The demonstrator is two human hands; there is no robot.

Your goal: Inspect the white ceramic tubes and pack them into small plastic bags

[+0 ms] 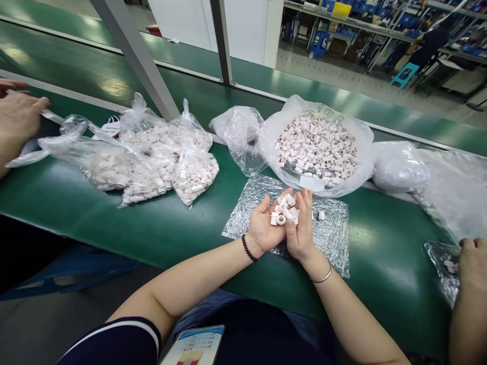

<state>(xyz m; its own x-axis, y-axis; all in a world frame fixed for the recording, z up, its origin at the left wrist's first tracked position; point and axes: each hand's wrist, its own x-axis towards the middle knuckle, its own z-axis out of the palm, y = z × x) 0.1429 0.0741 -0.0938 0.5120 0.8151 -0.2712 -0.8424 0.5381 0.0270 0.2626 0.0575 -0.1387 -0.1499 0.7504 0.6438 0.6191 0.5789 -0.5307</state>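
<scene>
My left hand (pixel 264 230), with a dark beaded bracelet at its wrist, is cupped palm up and holds several small white ring-like parts (pixel 281 220). My right hand (pixel 302 234), wearing a metal bangle, cups the same pile from the right, its fingers pressed together against the parts. Both hands are above a flat clear plastic bag (pixel 333 241) on the green table. One loose white part (pixel 321 216) lies on that bag, right of my right hand. Just beyond is a large open plastic bag (pixel 363 157) full of similar parts.
Tied bags of white parts (pixel 148 172) lie at left. Another person's hand (pixel 17 116) is at the far left edge, and another (pixel 474 263) at the right edge beside more plastic bags (pixel 460 187). A metal post (pixel 137 56) rises behind the tied bags.
</scene>
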